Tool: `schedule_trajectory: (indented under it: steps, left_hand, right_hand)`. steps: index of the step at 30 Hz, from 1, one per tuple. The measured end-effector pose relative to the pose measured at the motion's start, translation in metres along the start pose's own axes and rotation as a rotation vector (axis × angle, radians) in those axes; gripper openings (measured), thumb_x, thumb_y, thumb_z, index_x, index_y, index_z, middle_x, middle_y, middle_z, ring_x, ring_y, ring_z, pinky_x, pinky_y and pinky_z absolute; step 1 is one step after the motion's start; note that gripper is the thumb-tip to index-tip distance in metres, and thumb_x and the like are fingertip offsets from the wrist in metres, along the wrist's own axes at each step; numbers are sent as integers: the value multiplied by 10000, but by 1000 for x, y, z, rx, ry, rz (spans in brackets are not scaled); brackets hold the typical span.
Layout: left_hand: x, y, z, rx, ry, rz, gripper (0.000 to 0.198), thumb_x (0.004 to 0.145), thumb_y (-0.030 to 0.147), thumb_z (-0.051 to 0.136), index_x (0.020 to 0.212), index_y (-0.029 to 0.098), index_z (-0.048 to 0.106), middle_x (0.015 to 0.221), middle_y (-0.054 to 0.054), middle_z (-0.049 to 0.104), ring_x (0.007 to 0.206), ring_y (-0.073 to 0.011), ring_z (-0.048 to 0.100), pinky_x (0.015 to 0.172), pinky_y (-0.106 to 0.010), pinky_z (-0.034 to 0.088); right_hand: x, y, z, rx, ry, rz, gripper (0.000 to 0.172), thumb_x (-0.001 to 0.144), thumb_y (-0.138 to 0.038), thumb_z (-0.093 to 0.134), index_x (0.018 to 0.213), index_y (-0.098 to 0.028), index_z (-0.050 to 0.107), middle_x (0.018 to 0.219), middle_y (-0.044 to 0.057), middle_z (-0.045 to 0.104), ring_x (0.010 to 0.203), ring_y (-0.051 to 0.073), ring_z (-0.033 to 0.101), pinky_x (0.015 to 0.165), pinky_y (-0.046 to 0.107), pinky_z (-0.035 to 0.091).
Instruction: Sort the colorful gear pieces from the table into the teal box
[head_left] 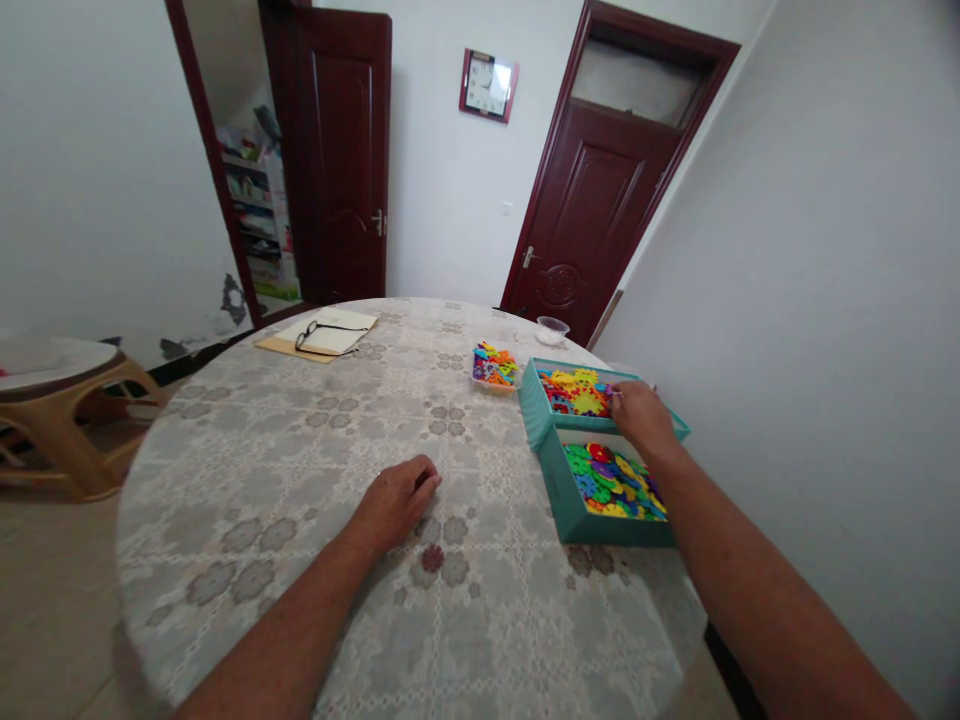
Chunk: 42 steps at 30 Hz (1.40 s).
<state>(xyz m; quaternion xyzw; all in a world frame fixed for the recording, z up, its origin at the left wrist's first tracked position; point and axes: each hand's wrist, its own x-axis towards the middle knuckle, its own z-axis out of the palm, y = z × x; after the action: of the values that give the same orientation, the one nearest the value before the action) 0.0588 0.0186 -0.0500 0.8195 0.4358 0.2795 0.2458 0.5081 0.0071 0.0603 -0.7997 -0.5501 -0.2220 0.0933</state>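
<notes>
My left hand (pixel 401 500) rests on the patterned tablecloth with its fingers curled together; whether anything is inside is hidden. At the right, my right hand (pixel 643 415) reaches over the far teal box (pixel 534 405), its fingers pinched at the colourful pieces (pixel 576 392) inside. What sits between those fingertips is too small to name. Directly in front of that box stands a second teal box (pixel 564 500), holding green, yellow, red and blue flower-shaped pieces (pixel 611 480). A small clear tub (pixel 495 388) of mixed bright pieces is left of the far box.
A clear bowl (pixel 552 330) stands near the table's far edge. Eyeglasses (pixel 307 335) lie on an open notebook (pixel 337 325) at the far left. A stool (pixel 82 430) is left of the round table (pixel 300 480); a wall rises at the right.
</notes>
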Motion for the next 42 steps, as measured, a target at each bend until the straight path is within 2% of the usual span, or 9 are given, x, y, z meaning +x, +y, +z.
schedule_trajectory:
  steps: [4,9,13,16,20,24,28,34,42]
  left_hand:
    - [0,0,0,-2,-11,1,230,1001,369,482,905,224,633,807,-14,685,758,-179,630,730,-284,408]
    - [1,0,0,-6,-28,2,231,998,378,478,915,229,633,824,-16,697,782,-182,635,754,-289,422]
    - [2,3,-2,-4,-38,-19,235,990,386,474,908,233,633,821,-15,701,786,-189,637,755,-297,425]
    - [1,4,-3,-2,-41,-20,249,992,396,464,906,229,628,809,-17,692,778,-192,633,747,-301,422]
    - [1,1,-2,8,-36,-19,258,995,404,462,911,228,630,794,-11,682,761,-187,627,735,-294,414]
    - [3,0,-2,13,-43,-18,265,995,410,465,916,224,637,792,-9,684,750,-185,628,728,-289,411]
    - [3,0,-3,13,-45,-21,267,996,414,461,914,227,634,782,-4,682,746,-183,629,724,-286,415]
    - [3,-1,-2,21,-56,-19,266,992,411,462,918,227,638,794,-11,684,757,-191,627,723,-296,410]
    - [0,4,-3,7,-23,-25,228,981,376,502,908,224,655,805,-16,699,763,-185,625,739,-296,419]
  right_hand:
    - [-24,-3,-3,125,50,-79,347,1000,-235,463,1146,-148,766,1177,162,754,1121,272,687,1039,379,497]
    - [-71,1,-25,300,131,-126,316,987,-307,482,1071,-162,749,1115,144,770,1060,270,710,1025,399,520]
    - [-121,-6,-43,410,2,-197,327,1027,-400,483,1063,-200,740,1096,124,776,1024,267,722,976,399,540]
    - [-160,-12,-45,466,-127,-290,313,1041,-447,513,1071,-228,735,1101,109,777,1036,269,721,957,410,544]
    - [-196,-15,-36,357,-135,-350,271,1018,-438,587,1080,-209,719,1078,122,762,994,292,713,910,435,545]
    - [-208,-14,-34,258,-131,-373,206,1015,-376,597,1003,-196,696,1007,111,739,950,294,704,883,432,538]
    - [-222,-13,-44,265,-139,-389,172,1011,-358,604,985,-205,678,980,100,727,918,282,699,849,415,545]
    - [-252,-8,-61,315,-96,-420,123,987,-341,628,1036,-250,695,1066,107,748,953,288,710,846,428,570]
    - [-241,-7,-79,492,-56,-419,119,992,-408,609,1001,-322,690,1005,62,770,876,275,742,772,416,606]
